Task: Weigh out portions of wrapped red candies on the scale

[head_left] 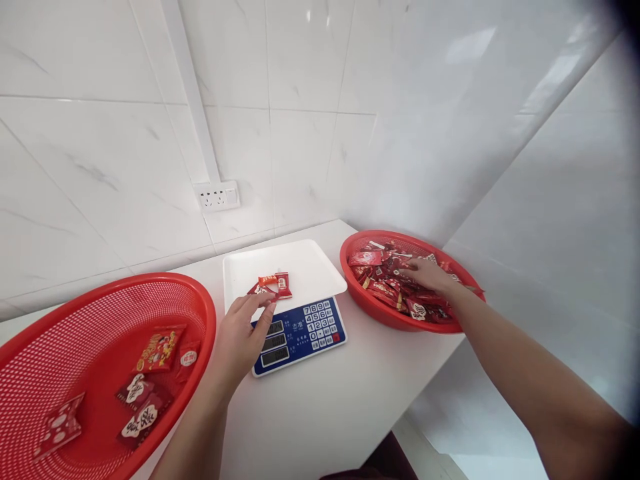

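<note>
My left hand point(246, 333) reaches over the front edge of the white weighing pan point(310, 273) of a digital scale. Its fingers are loosely bent and apart from the thumb, close to a few small red snack packets point(283, 285) on the pan; whether they touch is unclear. Below the pan, the blue keypad panel point(300, 337) has its displays partly covered by that hand. On the right, my right hand point(430, 275) is stretched into a red basket point(370, 315), fingertips at the heap of red snack packets point(385, 293). I see nothing gripped in it.
At the left stands a larger red mesh basket point(200, 300) with several wrapped packets point(159, 348) on its bottom. Everything rests on a white table point(320, 407) against a tiled wall. A wall socket point(217, 196) sits behind the scale.
</note>
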`<action>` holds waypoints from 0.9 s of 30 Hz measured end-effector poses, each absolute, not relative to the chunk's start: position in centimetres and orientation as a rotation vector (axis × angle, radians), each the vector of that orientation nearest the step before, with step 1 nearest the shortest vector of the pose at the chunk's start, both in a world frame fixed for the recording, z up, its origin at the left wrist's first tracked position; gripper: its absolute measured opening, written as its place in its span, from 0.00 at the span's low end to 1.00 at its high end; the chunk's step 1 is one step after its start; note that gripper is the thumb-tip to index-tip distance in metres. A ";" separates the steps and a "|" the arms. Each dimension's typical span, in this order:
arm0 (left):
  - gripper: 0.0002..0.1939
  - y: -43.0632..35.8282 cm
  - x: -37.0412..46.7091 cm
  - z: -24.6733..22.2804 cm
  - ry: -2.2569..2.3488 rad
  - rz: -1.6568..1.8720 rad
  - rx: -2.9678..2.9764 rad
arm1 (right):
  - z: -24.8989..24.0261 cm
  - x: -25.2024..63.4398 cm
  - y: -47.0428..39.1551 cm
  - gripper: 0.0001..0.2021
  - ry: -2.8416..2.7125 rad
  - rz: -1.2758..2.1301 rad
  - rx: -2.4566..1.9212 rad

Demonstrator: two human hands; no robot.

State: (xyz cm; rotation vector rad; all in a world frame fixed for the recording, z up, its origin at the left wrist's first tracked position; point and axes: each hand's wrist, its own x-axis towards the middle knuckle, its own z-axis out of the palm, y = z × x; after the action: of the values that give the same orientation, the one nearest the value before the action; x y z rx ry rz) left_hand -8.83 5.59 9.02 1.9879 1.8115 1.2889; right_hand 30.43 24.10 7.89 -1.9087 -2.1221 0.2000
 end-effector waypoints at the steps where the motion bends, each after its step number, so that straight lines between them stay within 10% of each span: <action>1: 0.13 5.5 -8.8 9.0 1.809 1.294 1.989 | 8.0 30.4 23.9 0.11 -2.118 0.213 -1.924; 11: 0.10 5.2 -9.8 9.6 1.963 1.178 1.919 | 11.2 26.8 21.4 0.16 -1.806 0.195 -1.935; 17: 0.16 5.4 -9.2 8.4 1.877 0.736 2.179 | 10.5 15.7 17.5 0.14 -2.264 0.501 -1.121; 27: 0.13 5.6 -9.1 7.5 1.862 0.644 2.278 | 4.4 8.7 15.6 0.21 -2.524 0.022 -0.870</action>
State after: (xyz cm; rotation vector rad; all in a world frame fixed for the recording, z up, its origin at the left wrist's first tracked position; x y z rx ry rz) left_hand -9.15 5.62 7.48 2.2779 1.8622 0.6437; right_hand 8.69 15.55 4.43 -0.8700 -2.5240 0.0219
